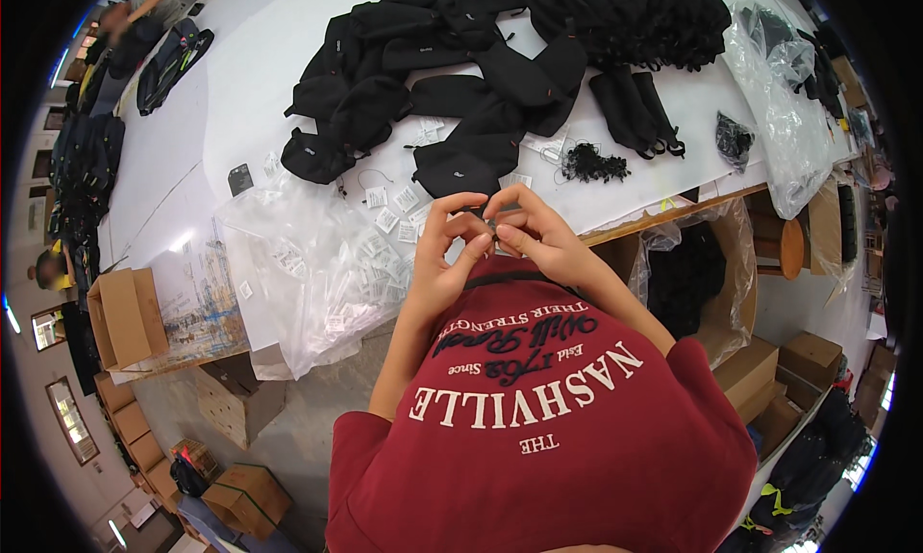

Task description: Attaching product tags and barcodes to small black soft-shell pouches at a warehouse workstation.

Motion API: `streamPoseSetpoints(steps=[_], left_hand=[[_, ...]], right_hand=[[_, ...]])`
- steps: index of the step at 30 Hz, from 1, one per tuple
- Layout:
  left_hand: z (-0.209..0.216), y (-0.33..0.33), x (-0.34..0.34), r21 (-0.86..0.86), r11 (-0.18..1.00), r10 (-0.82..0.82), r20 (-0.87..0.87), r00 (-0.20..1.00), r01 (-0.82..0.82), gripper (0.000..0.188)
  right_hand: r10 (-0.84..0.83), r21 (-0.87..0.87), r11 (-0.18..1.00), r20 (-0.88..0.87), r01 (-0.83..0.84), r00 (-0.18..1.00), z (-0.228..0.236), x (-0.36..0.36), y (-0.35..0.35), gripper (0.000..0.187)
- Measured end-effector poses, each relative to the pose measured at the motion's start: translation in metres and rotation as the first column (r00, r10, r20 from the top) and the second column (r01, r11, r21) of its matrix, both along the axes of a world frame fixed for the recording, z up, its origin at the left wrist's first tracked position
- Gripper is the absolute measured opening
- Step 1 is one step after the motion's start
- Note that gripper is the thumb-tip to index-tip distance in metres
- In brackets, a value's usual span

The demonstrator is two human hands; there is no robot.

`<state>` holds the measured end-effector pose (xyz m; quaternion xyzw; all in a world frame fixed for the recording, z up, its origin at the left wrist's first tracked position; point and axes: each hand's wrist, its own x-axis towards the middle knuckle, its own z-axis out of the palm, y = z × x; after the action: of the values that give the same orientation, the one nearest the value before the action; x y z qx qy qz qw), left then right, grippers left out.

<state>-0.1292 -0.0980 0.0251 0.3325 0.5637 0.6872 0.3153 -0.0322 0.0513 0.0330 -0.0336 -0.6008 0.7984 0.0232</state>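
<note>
Fingertips of the left hand [445,250] and right hand [540,240] meet in front of the person's chest, bent and pinched closed on a small dark piece [493,231]. It sits between the two hands, right at the thumbs and forefingers, too small and too covered to identify. Behind the hands is the person's maroon shirt [615,471], printed with lettering.

Just past the fingertips, a black pouch [467,171] lies on the white counter [231,120]. Loose white tags [393,214] are scattered beside the left hand, and further left a clear plastic bag [288,308] holding more tags hangs over the counter's near edge. Ahead and to the right lies a tangle of black cords [593,163].

Farther out, a heap of black pouches [423,53] covers the far middle. Below the counter on the right, a plastic-lined cardboard box [743,274] holds black material [687,279].
</note>
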Motion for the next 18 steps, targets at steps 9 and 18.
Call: streamPoseSetpoints(steps=[9, 18], left_hand=[[-0.008, 0.001, -0.003, 0.015, 0.997, -0.077, 0.091, 0.993, 0.076, 0.040], [-0.024, 0.000, 0.008, 0.196, 0.980, -0.100, 0.410, 0.907, 0.020, 0.034]], right_hand=[[0.057, -0.032, 0.998, 0.042, -0.056, 0.997, 0.008, 0.003, 0.003, 0.014], [0.079, -0.122, 0.989, -0.012, -0.080, 0.997, 0.012, 0.003, -0.004, 0.012]])
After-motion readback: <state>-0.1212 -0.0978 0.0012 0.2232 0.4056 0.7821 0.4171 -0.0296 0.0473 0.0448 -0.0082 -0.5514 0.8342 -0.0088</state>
